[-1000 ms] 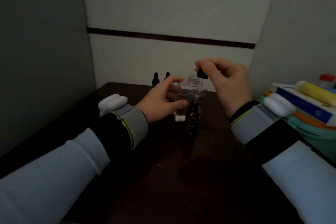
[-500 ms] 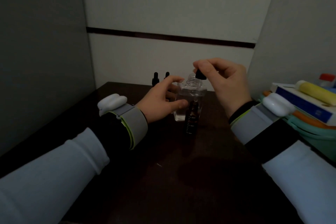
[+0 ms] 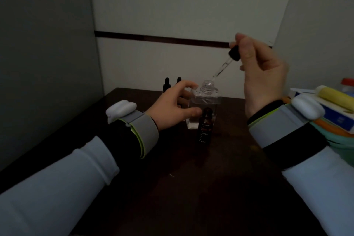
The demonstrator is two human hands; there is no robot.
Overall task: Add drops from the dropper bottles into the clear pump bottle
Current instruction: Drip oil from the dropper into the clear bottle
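Observation:
The clear pump bottle [image 3: 206, 99] stands uncapped on the dark table, with a little liquid at its bottom. My left hand [image 3: 173, 107] holds its left side, thumb and fingers curled round it. In front of it stands an open amber dropper bottle [image 3: 205, 127]. My right hand [image 3: 262, 74] pinches the black bulb of a glass dropper [image 3: 227, 61], raised and tilted. The pipette's tip hangs just above the right edge of the pump bottle's mouth.
Two more capped dropper bottles [image 3: 172, 82] stand at the back by the wall. At the right edge lies a stack of books and trays [image 3: 329, 119] with a yellow tube [image 3: 335, 96] on top. Walls close in on the left and behind.
My right hand has lifted the dropper up and to the right, out of the pump bottle's neck, so the glass pipette now shows. My left hand has stayed on the bottle.

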